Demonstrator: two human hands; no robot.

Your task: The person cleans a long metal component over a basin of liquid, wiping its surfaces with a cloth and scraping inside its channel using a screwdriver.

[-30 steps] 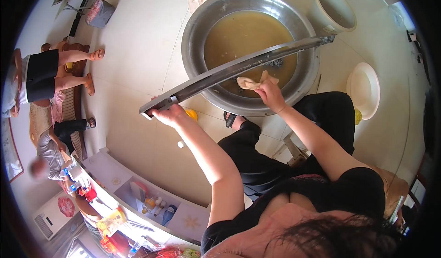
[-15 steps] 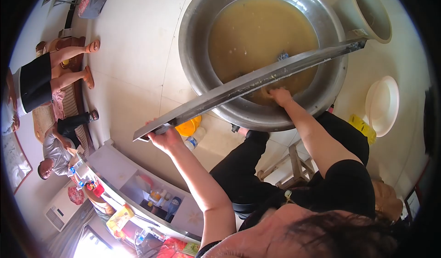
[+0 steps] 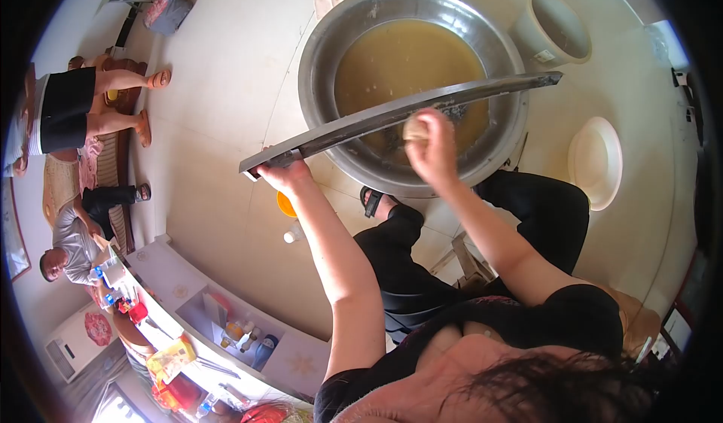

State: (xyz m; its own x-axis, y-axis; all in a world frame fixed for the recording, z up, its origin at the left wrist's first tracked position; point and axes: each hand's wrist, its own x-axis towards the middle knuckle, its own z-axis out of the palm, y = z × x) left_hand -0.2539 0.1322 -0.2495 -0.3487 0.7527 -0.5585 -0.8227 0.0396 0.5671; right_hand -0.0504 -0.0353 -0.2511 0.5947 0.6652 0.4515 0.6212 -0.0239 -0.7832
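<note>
A long metal panel (image 3: 361, 120) lies slantwise over a wide metal basin (image 3: 320, 95) of murky yellowish water (image 3: 399, 54). Its near-left end is gripped by my left hand (image 3: 285, 173), fingers wrapped round the edge. My right hand (image 3: 433, 148), blurred by motion, is closed on a light tan cloth (image 3: 415, 129) at the panel's lower edge, above the basin's near side. Dark scraps (image 3: 454, 113) show in the water beside the panel.
A tall pale bin (image 3: 557, 28) stands right of the basin, with a white bowl (image 3: 595, 163) below it. An orange container (image 3: 286, 204) and white bottle (image 3: 293, 232) are near my feet. Two people and a cluttered counter (image 3: 169, 272) are at left.
My right hand has come up out of the water with the cloth and is now at the panel. The panel stays in my left hand, and the view has shifted.
</note>
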